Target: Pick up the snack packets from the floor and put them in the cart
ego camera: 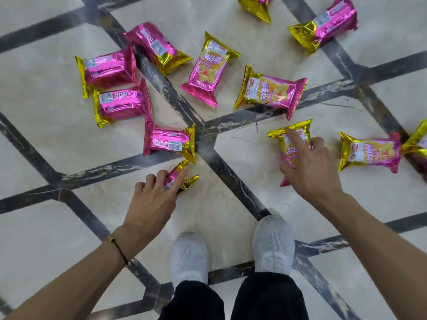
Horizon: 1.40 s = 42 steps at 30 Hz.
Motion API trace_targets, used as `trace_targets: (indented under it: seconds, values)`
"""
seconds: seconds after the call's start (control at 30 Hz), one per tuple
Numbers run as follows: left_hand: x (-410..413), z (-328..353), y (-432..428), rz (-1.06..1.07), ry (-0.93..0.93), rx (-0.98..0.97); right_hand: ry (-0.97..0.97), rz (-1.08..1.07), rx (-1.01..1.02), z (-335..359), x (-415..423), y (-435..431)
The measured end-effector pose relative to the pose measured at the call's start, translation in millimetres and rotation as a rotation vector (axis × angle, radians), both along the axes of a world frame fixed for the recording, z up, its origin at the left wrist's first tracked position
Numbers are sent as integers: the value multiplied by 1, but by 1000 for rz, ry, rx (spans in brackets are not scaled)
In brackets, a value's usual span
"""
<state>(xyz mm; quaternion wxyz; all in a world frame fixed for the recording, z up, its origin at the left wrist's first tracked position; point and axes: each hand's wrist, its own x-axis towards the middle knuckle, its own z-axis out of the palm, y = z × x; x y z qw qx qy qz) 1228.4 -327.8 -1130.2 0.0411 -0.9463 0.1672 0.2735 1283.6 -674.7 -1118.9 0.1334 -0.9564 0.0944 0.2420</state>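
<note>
left hand (pixel 155 195) curled round a pink packet (pixel 172 177), right hand (pixel 312 170) clutching a yellow-fronted packet (pixel 285 147), index finger laid across it

Snack packets (pixel 205 68) lie scattered on the floor (pixel 34 116) ahead of two shoes (pixel 189 257). Left hand (pixel 152 204) grips the nearest packet (pixel 181 175); right hand (pixel 312 167) grips a second packet (pixel 291 140) to its right.

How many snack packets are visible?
12 packets: one in left hand, one in right hand, four left, two centre, two top, two right; others may be outside view.
</note>
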Motion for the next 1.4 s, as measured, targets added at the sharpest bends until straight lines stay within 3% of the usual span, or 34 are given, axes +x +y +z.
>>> trace_targets:
  seconds: [0.27, 0.47, 0.7, 1.13, 1.3, 1.4]
  values:
    - [12, 122, -31, 119, -22, -53, -49, -12, 81, 116, -23, 21]
    - [38, 251, -48, 359, -11, -321, -101, -23, 52, 240, -17, 33]
    - [76, 400, -50, 581, -187, -451, -242, -96, 36, 391, 0, 39]
    - [126, 692, -61, 537, -381, -504, -425, -165, 55, 668, 30, 45]
    - [120, 793, -74, 453, -487, -365, -454, -219, 82, 764, 31, 45]
    - [110, 841, -82, 450, -531, -387, -483, -228, 86, 807, 26, 44]
